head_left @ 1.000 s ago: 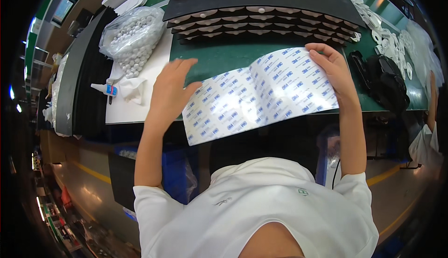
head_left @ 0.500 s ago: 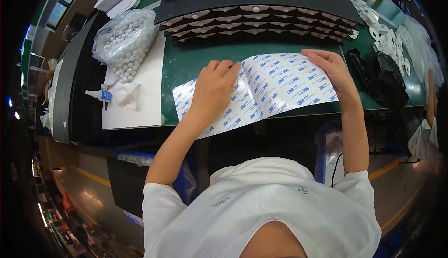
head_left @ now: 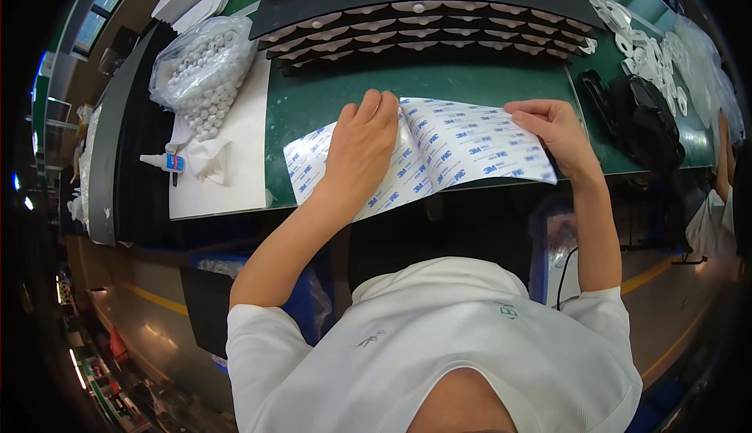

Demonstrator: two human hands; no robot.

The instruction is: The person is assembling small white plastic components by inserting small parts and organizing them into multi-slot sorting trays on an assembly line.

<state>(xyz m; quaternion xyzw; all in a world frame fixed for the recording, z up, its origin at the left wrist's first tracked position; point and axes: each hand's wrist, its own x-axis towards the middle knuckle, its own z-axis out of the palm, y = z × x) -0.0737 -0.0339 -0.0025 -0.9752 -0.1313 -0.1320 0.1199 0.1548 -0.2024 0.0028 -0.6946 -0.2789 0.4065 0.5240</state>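
One white adhesive-backed sheet point(head_left: 439, 155) with blue print lay across the near edge of the green mat point(head_left: 313, 104), partly overhanging. Left hand point(head_left: 362, 147) pressed flat on its middle, fingers together. Right hand point(head_left: 552, 124) pinched the far right corner, lifting it slightly. Peeling looked barely started; most of the sheet was still flat. Beyond sat rows of black trays with white parts point(head_left: 423, 30); left, a bag of white beads point(head_left: 204, 69) and a glue bottle point(head_left: 163, 162).
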